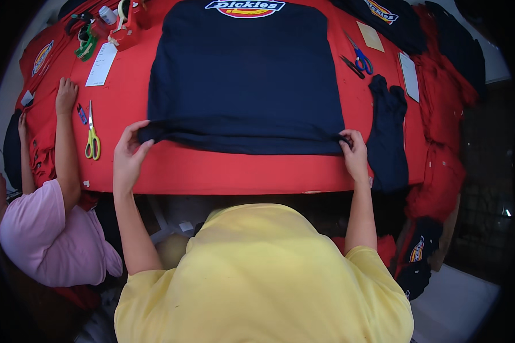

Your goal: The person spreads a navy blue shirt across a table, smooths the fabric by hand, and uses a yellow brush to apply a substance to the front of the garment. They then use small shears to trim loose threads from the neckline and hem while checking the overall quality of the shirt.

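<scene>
A dark navy T-shirt (243,80) lies spread before me, a printed logo near its far edge. Its near hem is folded over in a band (246,135) running from one hand to the other. At the left end of this band, my left hand (131,150) pinches the cloth between thumb and fingers. My right hand (355,150) grips the opposite corner the same way. The shirt's far end runs out of the picture.
A red-covered table (240,174) carries yellow scissors (92,140), blue scissors (361,60), a tape dispenser (126,28) and a paper slip (101,66). Dark cloth (388,143) and piled red garments (440,108) lie right. A co-worker in pink (57,234) works at left.
</scene>
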The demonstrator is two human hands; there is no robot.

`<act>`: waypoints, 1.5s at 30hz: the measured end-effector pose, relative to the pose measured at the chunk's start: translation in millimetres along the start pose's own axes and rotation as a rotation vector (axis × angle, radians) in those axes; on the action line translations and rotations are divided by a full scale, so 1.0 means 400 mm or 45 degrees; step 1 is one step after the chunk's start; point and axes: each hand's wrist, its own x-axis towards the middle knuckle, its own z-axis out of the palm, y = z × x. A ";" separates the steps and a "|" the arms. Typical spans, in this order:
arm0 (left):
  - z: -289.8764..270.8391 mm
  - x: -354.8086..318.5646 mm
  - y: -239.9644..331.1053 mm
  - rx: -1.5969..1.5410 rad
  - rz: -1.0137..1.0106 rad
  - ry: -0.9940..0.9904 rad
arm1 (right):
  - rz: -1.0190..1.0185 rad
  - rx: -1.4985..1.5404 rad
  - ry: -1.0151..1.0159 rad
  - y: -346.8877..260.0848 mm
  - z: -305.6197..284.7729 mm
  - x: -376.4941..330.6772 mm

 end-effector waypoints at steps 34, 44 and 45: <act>0.469 -0.063 0.043 0.206 0.129 -0.749 | 0.428 1.401 -0.374 -0.281 0.298 -0.131; -0.124 0.283 0.475 0.177 0.829 0.748 | -0.321 0.503 0.542 -0.308 -0.446 0.082; -0.216 0.297 0.517 0.268 0.873 0.835 | -0.435 0.582 0.643 -0.328 -0.538 0.089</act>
